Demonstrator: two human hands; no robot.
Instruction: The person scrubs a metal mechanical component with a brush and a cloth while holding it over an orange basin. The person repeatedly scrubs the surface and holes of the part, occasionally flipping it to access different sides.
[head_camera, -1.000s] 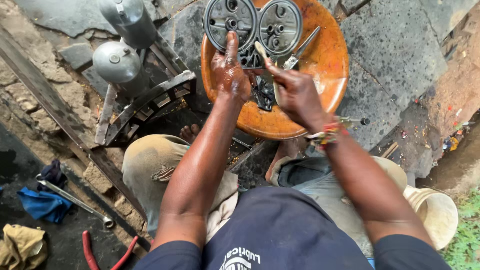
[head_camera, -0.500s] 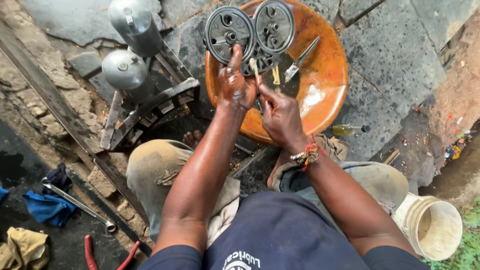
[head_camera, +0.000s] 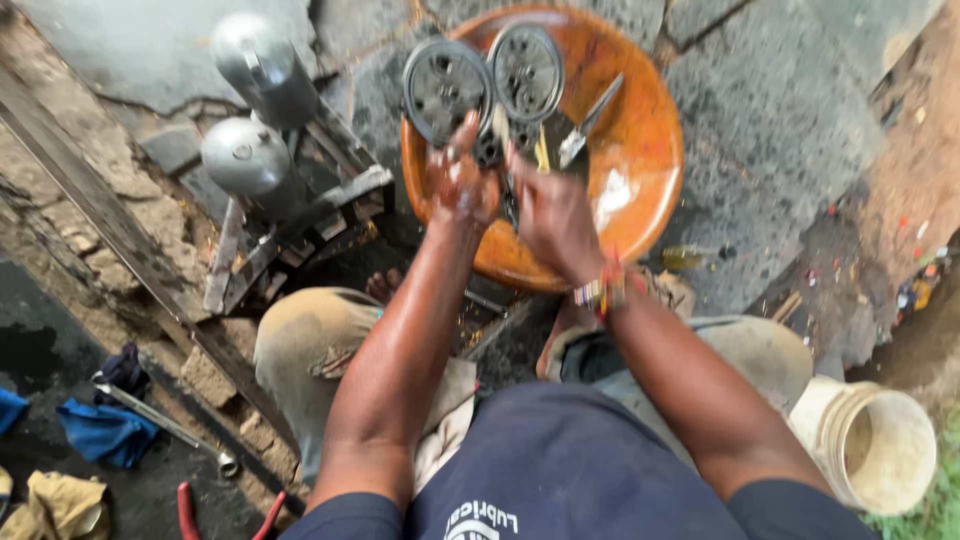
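Our left hand clasps the dark metal part at the near rim of the orange basin, just below two round discs, steadying it. Our right hand pinches its other side; how firmly, we cannot tell.

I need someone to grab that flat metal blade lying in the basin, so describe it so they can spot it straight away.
Find the big round orange basin on the stone ground, ahead of both hands. Two dark round discs stand at its far rim. Just right of them lies the flat metal blade, slanted; it is the only pale, slim, straight piece there.
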